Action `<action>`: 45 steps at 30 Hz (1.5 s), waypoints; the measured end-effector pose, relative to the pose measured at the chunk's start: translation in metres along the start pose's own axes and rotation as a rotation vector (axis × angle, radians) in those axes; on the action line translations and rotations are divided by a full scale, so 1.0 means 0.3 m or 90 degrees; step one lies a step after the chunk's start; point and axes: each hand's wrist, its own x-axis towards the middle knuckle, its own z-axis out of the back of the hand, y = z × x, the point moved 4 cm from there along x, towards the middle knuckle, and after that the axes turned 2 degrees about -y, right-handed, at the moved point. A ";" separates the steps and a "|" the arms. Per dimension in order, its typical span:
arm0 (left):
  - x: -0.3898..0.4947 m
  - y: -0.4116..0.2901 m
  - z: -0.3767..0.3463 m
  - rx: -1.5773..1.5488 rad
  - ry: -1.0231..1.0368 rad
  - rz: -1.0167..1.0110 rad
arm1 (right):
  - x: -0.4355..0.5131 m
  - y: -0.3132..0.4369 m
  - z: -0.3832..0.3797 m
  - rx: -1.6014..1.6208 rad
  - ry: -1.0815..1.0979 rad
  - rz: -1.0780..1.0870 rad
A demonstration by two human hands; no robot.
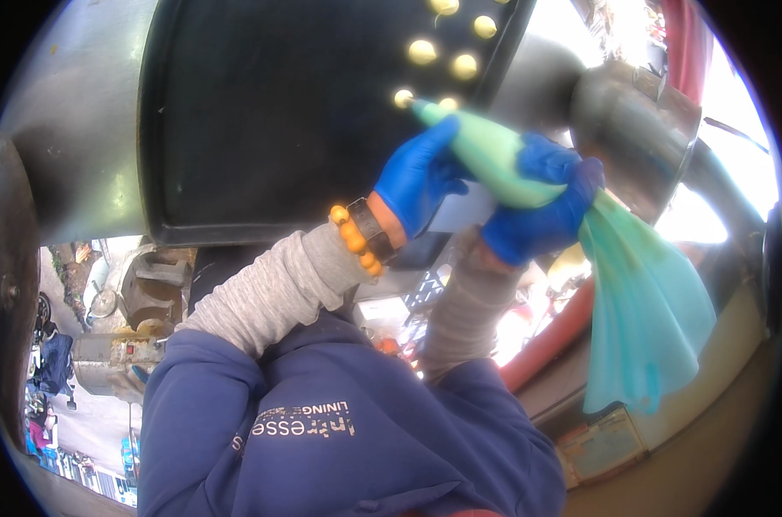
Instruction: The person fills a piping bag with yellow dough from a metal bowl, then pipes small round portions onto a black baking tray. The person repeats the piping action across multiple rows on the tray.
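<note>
Both my hands wear blue gloves and hold a greenish pastry piping bag [491, 152] above a dark baking tray [255, 129]. My left hand [417, 174] supports the bag near its narrow end, thumb along its side. Around the gathered upper part, my right hand [552, 203] is closed; the loose turquoise end of the bag hangs down behind it. The piping tip points at a small pale yellow batter mound [403, 98] on the tray. Another mound [448, 104] is partly hidden by the bag. Several more mounds, including a larger one [422, 52], lie farther up the tray's right side.
A metal surface [87, 129] lies left of the tray. A large metal cylinder [637, 136] stands to the right. Machinery with a grey motor housing [110, 362] is at lower left. A red tube-like part [552, 336] runs below my right arm.
</note>
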 end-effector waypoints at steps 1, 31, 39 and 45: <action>0.000 0.000 0.001 0.001 -0.002 0.002 | 0.001 -0.001 0.001 0.002 -0.002 -0.004; -0.024 0.002 -0.009 -0.014 0.000 -0.001 | -0.015 0.027 0.015 0.061 -0.021 -0.025; -0.063 0.001 -0.084 -0.013 0.036 0.008 | -0.011 0.124 0.046 0.065 -0.023 0.018; -0.179 0.060 -0.229 0.119 0.163 -0.073 | -0.010 0.342 0.164 0.246 0.148 0.070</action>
